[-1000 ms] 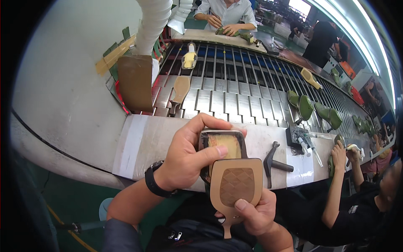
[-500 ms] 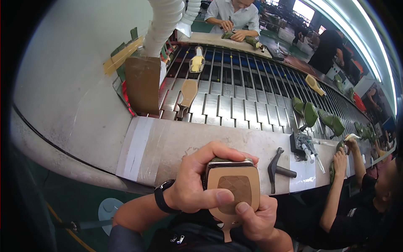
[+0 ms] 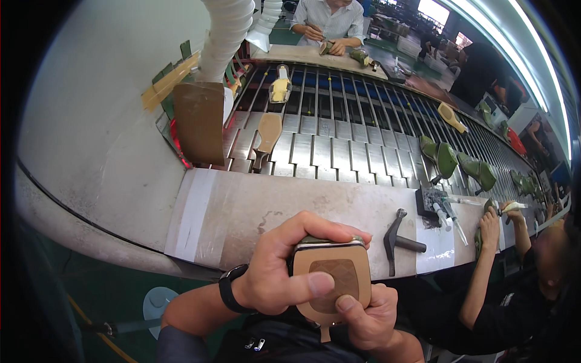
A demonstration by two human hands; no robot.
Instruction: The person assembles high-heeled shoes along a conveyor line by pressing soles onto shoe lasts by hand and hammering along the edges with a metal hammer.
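Both my hands grip a shoe [image 3: 357,284] whose tan sole faces up at me, with a darker brown textured patch in its middle. My left hand [image 3: 281,260] wraps its far left side, fingers over the far edge and thumb pressed on the patch. The right hand [image 3: 370,314] is closed around the near right side, its thumb also on the sole close to the other thumb. A sliver of green upper shows at the far edge; the rest of the shoe's underside is hidden. Beyond the right hand, a hammer [image 3: 392,242] with a dark head lies on the bench.
The pale bench [image 3: 290,199] borders a metal slat conveyor [image 3: 345,151] carrying a tan sole [image 3: 269,133] and green shoes [image 3: 446,160]. A black holder [image 3: 428,206] with tubes stands at right. White hoses [image 3: 230,36] hang left. Co-workers handle shoes at right and across.
The shoe has tipped in my hands, so less of its narrow near end shows. My thumbs stay on the sole. The view has shifted slightly, and the co-worker across has moved their hands.
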